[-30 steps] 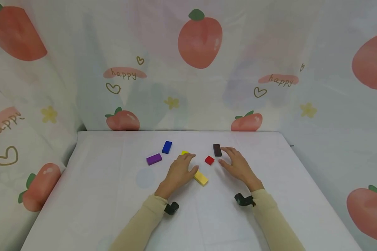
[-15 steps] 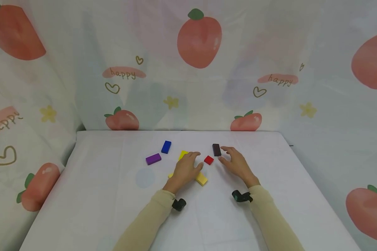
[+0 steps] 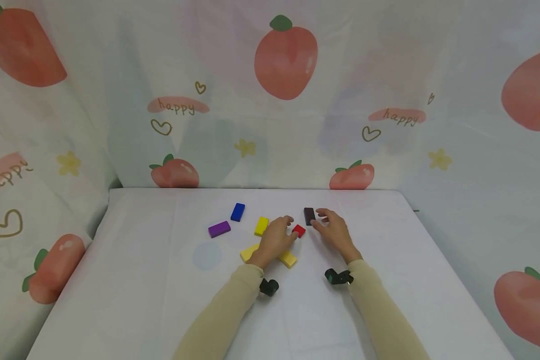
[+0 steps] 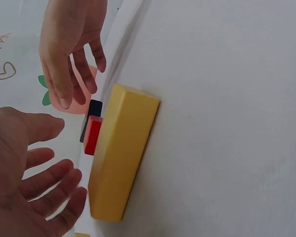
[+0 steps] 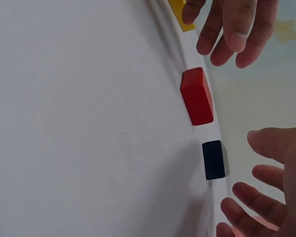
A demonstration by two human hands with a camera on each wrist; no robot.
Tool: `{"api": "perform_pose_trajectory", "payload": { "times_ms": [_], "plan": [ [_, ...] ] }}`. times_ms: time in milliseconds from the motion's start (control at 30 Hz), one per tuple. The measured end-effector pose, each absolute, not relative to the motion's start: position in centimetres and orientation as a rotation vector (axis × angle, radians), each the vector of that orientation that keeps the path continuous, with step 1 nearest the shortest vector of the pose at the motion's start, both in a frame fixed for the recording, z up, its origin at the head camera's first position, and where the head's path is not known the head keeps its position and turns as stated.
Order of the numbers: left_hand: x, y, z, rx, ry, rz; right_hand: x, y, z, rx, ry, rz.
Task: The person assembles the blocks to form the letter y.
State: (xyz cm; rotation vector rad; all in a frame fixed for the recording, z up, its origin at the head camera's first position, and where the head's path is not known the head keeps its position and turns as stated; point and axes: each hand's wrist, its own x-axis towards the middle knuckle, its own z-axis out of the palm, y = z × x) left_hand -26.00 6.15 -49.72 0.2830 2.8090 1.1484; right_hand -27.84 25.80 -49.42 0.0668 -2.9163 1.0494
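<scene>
My left hand [image 3: 275, 239] hovers over the middle of the table with its fingers spread and nothing in them. Its thumb tip overlaps the edge of a small red block [image 3: 299, 231] in the head view. Beneath the wrist, a yellow block [image 3: 289, 259] is partly covered; it looms large in the left wrist view [image 4: 123, 153]. On the other side, my right hand [image 3: 335, 234] holds nothing, its fingers loosely bent beside a dark brown block [image 3: 309, 216]. The right wrist view shows the red block [image 5: 197, 98] between the two hands, apart from the fingers.
Left of my left hand lie two more yellow blocks, one farther back [image 3: 261, 226] and one nearer [image 3: 249, 253], partly behind the wrist. A purple block [image 3: 219, 229] and a blue block [image 3: 237, 212] lie farther left. A fruit-printed curtain [image 3: 270, 140] stands behind the white table [image 3: 117, 280].
My left hand has moved right toward the red block, uncovering the two yellow blocks on its left. My right hand has shifted slightly left, and the blocks stay in place.
</scene>
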Motion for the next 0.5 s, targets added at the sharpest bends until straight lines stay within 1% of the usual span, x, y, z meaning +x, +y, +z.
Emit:
{"api": "perform_pose_trajectory", "payload": {
  "times_ms": [267,500],
  "plan": [
    [-26.5,7.0,-50.3,0.245,2.799,1.191,-28.8,25.1,-49.6,-0.063,-2.911,1.099],
    [-26.9,7.6,-50.8,0.236,2.858,1.098,-29.6,24.8,-50.2,-0.137,-2.916,1.101]
  ]
}}
